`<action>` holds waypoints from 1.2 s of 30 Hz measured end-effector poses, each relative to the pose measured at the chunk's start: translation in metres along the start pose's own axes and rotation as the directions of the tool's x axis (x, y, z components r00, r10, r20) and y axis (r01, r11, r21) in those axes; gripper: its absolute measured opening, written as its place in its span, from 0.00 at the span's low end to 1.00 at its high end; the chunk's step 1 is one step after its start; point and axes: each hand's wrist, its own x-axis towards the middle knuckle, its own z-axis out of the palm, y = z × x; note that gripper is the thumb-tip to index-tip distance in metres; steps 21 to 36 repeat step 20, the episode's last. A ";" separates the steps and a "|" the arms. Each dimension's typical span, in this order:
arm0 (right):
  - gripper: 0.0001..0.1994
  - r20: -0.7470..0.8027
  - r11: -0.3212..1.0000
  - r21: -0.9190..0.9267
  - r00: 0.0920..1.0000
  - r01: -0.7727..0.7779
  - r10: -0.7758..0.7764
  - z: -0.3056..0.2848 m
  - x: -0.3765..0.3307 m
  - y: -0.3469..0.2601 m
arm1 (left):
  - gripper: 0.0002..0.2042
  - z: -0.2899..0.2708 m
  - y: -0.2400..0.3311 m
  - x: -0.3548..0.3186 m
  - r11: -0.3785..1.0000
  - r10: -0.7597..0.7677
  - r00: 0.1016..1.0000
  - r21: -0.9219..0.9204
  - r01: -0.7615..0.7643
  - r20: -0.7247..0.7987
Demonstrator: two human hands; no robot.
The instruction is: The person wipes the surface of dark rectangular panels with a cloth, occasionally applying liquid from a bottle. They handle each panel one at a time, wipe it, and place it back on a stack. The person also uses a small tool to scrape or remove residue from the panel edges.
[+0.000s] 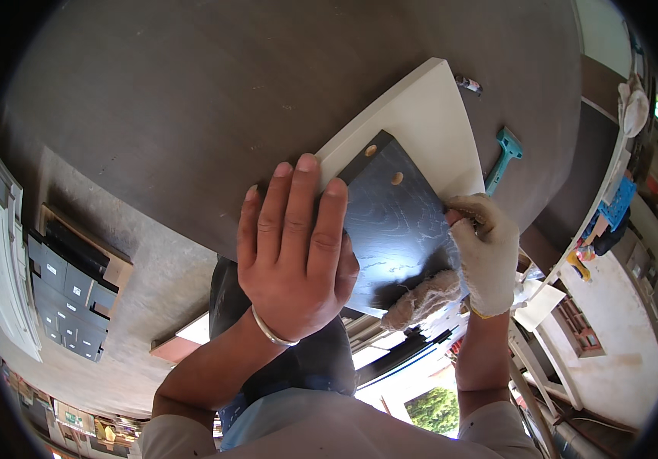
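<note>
A dark wood-grained board (pixel 398 214) with two round light-coloured spots near its far end lies over a pale, pointed panel (pixel 436 122). My bare left hand (pixel 290 245), with a bangle at the wrist, rests along the board's left edge. Its fingers are stretched out, and the thumb is at the board's side. In a white work glove, my right hand (pixel 486 249) is curled at the board's right edge, with a bare fingertip touching it. A fuzzy beige rag (pixel 424 298) sits against the board's near end, beside that glove.
Under the panel spreads a large brown tabletop (pixel 168 115) with a curved edge. A teal-handled scraper-like tool (pixel 505 157) and a small dark tube-shaped item (pixel 468 84) lie right of the panel. Dark boxes (pixel 68 298) stand on the floor at left. A shelf with a blue object (pixel 617 200) is at right.
</note>
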 end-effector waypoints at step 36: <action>0.09 0.034 0.975 0.196 0.995 -0.102 0.097 -0.004 0.007 -0.001 | 0.24 0.009 -0.003 0.002 0.996 0.069 0.994 0.065 -0.064 -0.086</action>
